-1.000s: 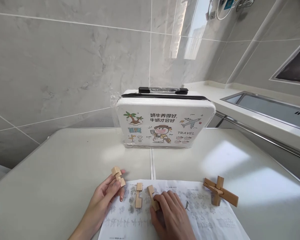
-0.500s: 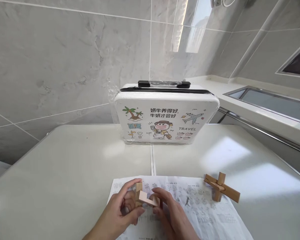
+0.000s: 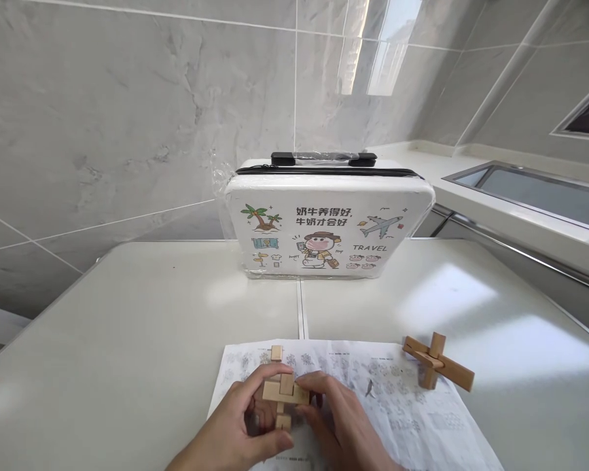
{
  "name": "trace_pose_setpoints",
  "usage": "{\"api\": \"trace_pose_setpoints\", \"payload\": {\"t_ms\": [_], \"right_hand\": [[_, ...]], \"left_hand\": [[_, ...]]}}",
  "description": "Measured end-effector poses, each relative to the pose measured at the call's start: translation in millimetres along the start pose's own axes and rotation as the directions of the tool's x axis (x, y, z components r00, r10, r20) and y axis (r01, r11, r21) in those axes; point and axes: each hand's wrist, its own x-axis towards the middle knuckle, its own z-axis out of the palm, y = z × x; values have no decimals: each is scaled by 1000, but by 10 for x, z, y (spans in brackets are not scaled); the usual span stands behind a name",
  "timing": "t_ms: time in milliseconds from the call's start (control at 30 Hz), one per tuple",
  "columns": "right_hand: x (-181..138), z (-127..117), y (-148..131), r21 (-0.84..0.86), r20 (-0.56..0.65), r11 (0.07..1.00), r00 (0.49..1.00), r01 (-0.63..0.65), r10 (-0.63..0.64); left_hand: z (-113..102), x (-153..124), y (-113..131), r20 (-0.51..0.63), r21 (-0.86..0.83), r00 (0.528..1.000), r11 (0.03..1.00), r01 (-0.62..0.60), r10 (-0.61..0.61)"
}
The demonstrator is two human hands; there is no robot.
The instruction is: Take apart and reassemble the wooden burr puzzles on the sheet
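Note:
Between my hands are pale wooden puzzle pieces (image 3: 272, 391), notched bars that sit crossed over one another above the printed sheet. My left hand (image 3: 240, 418) curls around the upright bar, forefinger at the upper part and thumb beside the lower end. With fingers and thumb, my right hand (image 3: 341, 418) pinches the right end of the crosswise bar. Parts of the joint are hidden by my fingers. On the right, a darker assembled wooden cross puzzle (image 3: 454, 374) rests at the sheet's edge, untouched.
The creased printed sheet (image 3: 412, 405) lies under my hands on a white table (image 3: 127, 327). At the table's back stands a white case (image 3: 279, 196) in clear plastic, with cartoon prints and a black handle. A grey tiled wall (image 3: 127, 118) rises behind it.
The notched bar in my right hand has turned and come against the upright bar, so the pieces now cross. Both hands have shifted slightly, and the view has tilted a little.

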Motion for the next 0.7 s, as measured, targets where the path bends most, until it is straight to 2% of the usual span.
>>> {"api": "trace_pose_setpoints", "payload": {"t_ms": [167, 233, 300, 400, 500, 700], "right_hand": [[11, -36, -8, 8, 71, 995, 992, -101, 100], [31, -62, -21, 40, 81, 990, 988, -139, 135], [58, -82, -38, 54, 77, 989, 988, -136, 131], [99, -96, -76, 4, 112, 999, 993, -47, 47], [123, -90, -117, -99, 192, 992, 980, 76, -56], [125, -33, -130, -281, 306, 924, 937, 260, -170]], "left_hand": [[-15, -6, 41, 17, -17, 999, 999, 45, -44], [1, -3, 74, -26, -47, 998, 998, 47, -48], [14, 12, 111, -115, -95, 993, 995, 11, -22], [-2, 58, 163, -251, -146, 968, 987, -63, 24], [-48, 103, 206, -337, -172, 941, 981, -93, 30], [-41, 114, 220, -366, -199, 930, 975, -96, 17]]}}
